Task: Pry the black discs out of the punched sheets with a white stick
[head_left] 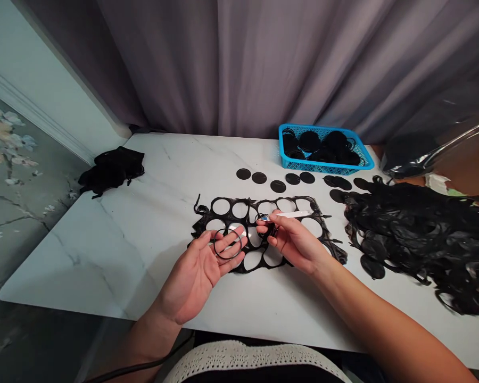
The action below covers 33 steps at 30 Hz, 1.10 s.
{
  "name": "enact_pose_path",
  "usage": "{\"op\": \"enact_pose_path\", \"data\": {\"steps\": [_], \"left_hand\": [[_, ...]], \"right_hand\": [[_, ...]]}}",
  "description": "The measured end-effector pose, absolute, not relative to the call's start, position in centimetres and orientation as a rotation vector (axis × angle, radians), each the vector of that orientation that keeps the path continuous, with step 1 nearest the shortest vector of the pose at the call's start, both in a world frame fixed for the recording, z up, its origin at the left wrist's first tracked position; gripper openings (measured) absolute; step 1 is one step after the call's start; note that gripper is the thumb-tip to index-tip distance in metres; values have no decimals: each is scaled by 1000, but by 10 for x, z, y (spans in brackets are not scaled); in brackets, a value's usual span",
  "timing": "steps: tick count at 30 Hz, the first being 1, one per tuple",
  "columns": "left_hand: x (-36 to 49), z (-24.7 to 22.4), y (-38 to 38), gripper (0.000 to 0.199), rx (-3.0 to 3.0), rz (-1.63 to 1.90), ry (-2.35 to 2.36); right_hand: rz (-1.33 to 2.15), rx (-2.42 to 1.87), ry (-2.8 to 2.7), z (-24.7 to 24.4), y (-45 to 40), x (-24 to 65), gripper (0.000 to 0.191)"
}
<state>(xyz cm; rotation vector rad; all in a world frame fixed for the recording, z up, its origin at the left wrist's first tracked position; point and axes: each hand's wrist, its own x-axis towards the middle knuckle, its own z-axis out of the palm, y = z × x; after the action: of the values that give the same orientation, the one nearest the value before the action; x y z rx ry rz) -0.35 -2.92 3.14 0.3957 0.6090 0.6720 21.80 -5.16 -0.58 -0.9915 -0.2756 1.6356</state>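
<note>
A thin black ring (216,251) lies across the fingers of my left hand (201,274), palm up, with the thumb against its edge. My right hand (293,239) pinches a slim white tool (297,214) with a bluish end; its exact kind is unclear. Dark loops hang at the right fingers, partly hidden. Under both hands spreads a black sheet (239,209) with rows of round holes, its edges ragged and curled.
A blue basket (325,169) of black round pieces stands at the back. Several black discs (278,186) lie before it. A heap of black scraps (415,234) covers the right side, near a clear plastic bag (435,122). Black fabric (114,169) lies at the left edge.
</note>
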Motion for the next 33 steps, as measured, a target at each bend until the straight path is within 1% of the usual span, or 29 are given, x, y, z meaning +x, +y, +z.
{"op": "enact_pose_path", "data": {"steps": [12,16,20,27,30,32,33], "left_hand": [[-3,31,-32,23,441,641,588],[3,37,-31,22,472,636,576],[18,48,-26,24,537,579,498],[57,71,-14,30,656,464,429],[92,75,-3,38,863,414,424],[133,75,2,45,1234,398,407],[157,74,2,48,1524,407,377]], "right_hand": [[1666,-1001,-291,-12,-50,217,20],[1657,-999,-302,-18,-47,215,20],[1651,-905,-328,-25,-45,214,19],[1628,-870,-360,-30,-38,206,29],[1572,-869,-415,-30,-36,205,32],[1510,-925,-496,-27,-37,206,33],[1482,-970,-534,-25,-39,207,33]]}}
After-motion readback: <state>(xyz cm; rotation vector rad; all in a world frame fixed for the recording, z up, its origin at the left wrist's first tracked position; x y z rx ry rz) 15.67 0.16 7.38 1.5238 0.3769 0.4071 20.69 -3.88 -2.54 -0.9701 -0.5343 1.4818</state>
